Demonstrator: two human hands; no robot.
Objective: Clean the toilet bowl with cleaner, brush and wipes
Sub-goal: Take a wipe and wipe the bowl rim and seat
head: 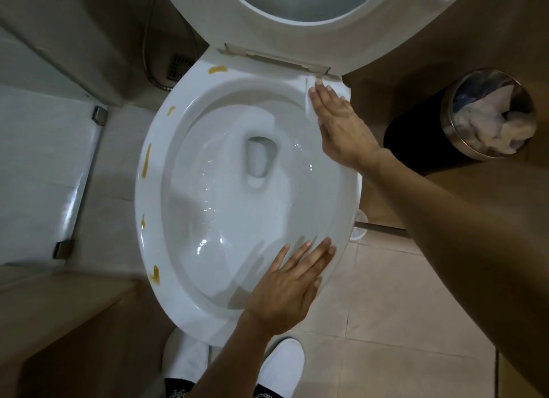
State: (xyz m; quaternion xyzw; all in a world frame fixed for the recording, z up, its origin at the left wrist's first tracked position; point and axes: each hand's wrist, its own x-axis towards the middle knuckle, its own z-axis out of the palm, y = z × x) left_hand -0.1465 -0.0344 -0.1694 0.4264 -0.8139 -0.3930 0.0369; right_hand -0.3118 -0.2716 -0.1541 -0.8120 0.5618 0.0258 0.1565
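- The right hand (pixel 341 127) lies flat, fingers straight and together, pressing a white wipe (pixel 312 100) onto the far right part of the bowl (pixel 190 290) rim, just beside the hinge (pixel 279 60).
- The wipe shows past the fingertips and along the hand's left edge; the rest is under the palm.
- The left hand (pixel 288 287) rests open on the near right rim, fingers spread, holding nothing, well apart from the wipe.
- Yellow smears (pixel 147 163) dot the left rim, across the bowl from both hands.
- The seat (pixel 267 17) stands raised.
- A bin (pixel 463 142) with crumpled white waste sits to the right.
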